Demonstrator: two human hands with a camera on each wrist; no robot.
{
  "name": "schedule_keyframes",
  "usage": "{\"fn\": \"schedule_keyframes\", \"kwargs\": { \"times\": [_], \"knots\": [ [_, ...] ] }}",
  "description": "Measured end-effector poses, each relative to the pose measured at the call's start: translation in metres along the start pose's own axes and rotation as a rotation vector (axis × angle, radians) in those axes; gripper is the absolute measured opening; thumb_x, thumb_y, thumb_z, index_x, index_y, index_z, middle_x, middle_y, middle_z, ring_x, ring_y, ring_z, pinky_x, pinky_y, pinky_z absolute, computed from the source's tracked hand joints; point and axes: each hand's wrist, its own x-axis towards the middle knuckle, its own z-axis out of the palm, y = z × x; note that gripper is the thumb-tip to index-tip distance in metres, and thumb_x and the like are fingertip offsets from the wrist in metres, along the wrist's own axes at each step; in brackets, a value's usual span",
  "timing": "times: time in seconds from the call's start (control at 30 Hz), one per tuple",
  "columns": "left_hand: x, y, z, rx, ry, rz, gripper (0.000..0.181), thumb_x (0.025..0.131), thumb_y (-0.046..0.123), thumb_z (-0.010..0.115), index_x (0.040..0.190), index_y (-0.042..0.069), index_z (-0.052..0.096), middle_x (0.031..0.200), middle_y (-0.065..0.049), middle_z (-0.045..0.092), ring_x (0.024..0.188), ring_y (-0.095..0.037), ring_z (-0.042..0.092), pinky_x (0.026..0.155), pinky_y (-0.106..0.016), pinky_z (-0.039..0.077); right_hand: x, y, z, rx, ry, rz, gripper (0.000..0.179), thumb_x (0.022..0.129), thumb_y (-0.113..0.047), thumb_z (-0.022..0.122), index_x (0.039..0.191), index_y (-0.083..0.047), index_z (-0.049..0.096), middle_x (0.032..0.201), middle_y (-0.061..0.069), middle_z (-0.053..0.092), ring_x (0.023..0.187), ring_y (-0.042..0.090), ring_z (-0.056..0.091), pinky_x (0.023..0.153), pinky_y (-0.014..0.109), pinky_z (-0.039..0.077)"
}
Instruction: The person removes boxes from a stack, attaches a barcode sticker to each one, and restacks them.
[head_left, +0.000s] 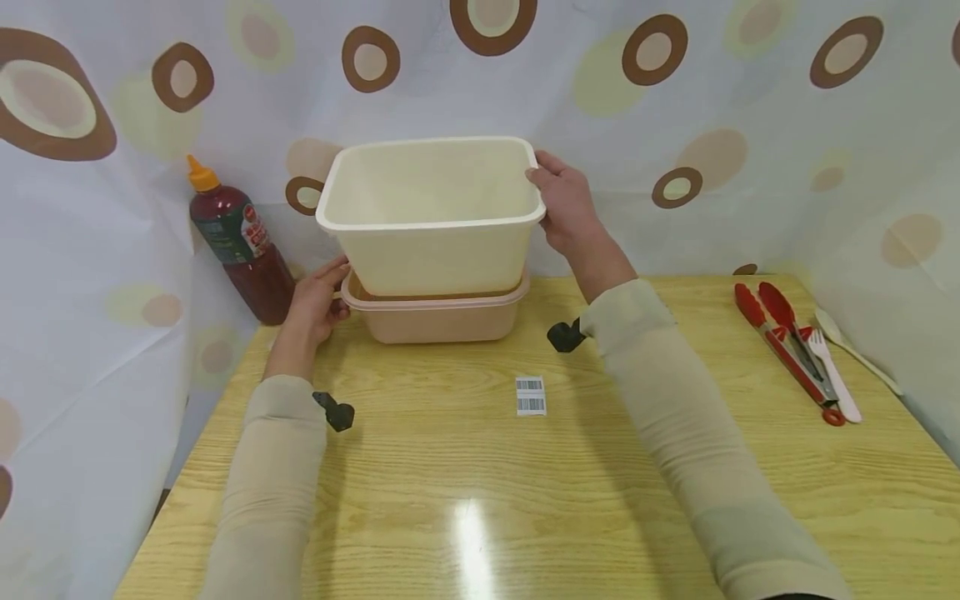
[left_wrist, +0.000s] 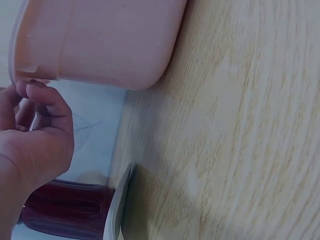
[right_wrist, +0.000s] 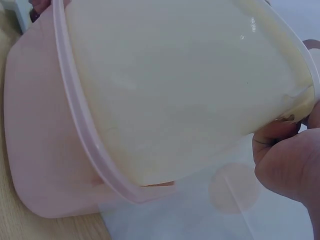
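Observation:
A cream plastic tub (head_left: 438, 257) sits partly inside a pink plastic tub (head_left: 442, 321), its base below the pink rim and its upper part standing well above. My right hand (head_left: 567, 200) grips the cream tub by its right rim, thumb over the edge; the right wrist view shows curled fingers (right_wrist: 277, 135) under that rim. At the left end of the pink tub, my left hand (head_left: 313, 304) pinches its rim, with fingertips (left_wrist: 37, 92) beneath the lip in the left wrist view. The pink tub's base rests on the table.
A red sauce bottle (head_left: 243, 242) with an orange cap leans at the back left, close to my left hand. Red-handled tongs (head_left: 787, 350), a white fork (head_left: 832, 375) and a pale spoon (head_left: 855, 350) lie at the right. A barcode label (head_left: 531, 396) is on the wooden table (head_left: 420, 467).

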Motion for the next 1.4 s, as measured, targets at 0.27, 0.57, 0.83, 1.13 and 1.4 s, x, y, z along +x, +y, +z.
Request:
{"fn": "schedule_keyframes", "kwargs": {
  "times": [0.27, 0.57, 0.83, 1.13, 1.4],
  "knots": [
    [-0.005, 0.001, 0.006, 0.115, 0.009, 0.076, 0.048, 0.107, 0.029, 0.050, 0.154, 0.025, 0.045, 0.091, -0.002, 0.056, 0.044, -0.006, 0.047, 0.045, -0.020, 0.044, -0.002, -0.024, -0.004, 0.054, 0.004, -0.020, 0.052, 0.106, -0.012, 0.050, 0.157, -0.014, 0.038, 0.156, 0.006, 0.047, 0.137, 0.021, 0.053, 0.115, 0.037, 0.043],
    [0.007, -0.004, 0.011, 0.351, 0.087, 0.160, 0.048, 0.105, 0.035, 0.051, 0.153, 0.030, 0.046, 0.093, 0.000, 0.061, 0.049, -0.004, 0.048, 0.048, -0.022, 0.048, -0.010, -0.051, -0.010, 0.086, 0.030, -0.038, 0.052, 0.105, -0.013, 0.052, 0.156, -0.015, 0.041, 0.154, 0.003, 0.049, 0.135, 0.020, 0.053, 0.115, 0.034, 0.043],
    [0.010, -0.009, 0.009, 0.462, 0.020, 0.180, 0.052, 0.109, 0.041, 0.041, 0.159, 0.035, 0.033, 0.128, -0.011, 0.056, 0.053, -0.006, 0.046, 0.053, -0.023, 0.047, -0.009, -0.063, -0.029, 0.158, 0.019, -0.062, 0.050, 0.104, -0.009, 0.053, 0.154, -0.013, 0.045, 0.155, 0.003, 0.048, 0.137, 0.020, 0.051, 0.115, 0.032, 0.043],
    [0.010, -0.008, 0.007, 0.534, -0.030, 0.236, 0.053, 0.110, 0.039, 0.034, 0.162, 0.032, 0.024, 0.157, -0.012, 0.044, 0.093, -0.019, 0.063, 0.076, -0.038, 0.057, -0.009, -0.072, -0.064, 0.252, 0.005, -0.080, 0.053, 0.104, -0.007, 0.053, 0.155, -0.011, 0.041, 0.158, 0.002, 0.043, 0.142, 0.019, 0.047, 0.119, 0.031, 0.037],
    [0.010, -0.010, 0.005, 0.439, -0.043, 0.181, 0.054, 0.110, 0.041, 0.033, 0.162, 0.036, 0.021, 0.169, -0.006, 0.024, 0.140, -0.037, 0.046, 0.106, -0.059, 0.048, -0.019, -0.074, -0.099, 0.280, 0.004, -0.074, 0.053, 0.103, -0.007, 0.055, 0.154, -0.011, 0.043, 0.155, 0.003, 0.045, 0.135, 0.019, 0.049, 0.086, 0.025, 0.059]
  ]
}}
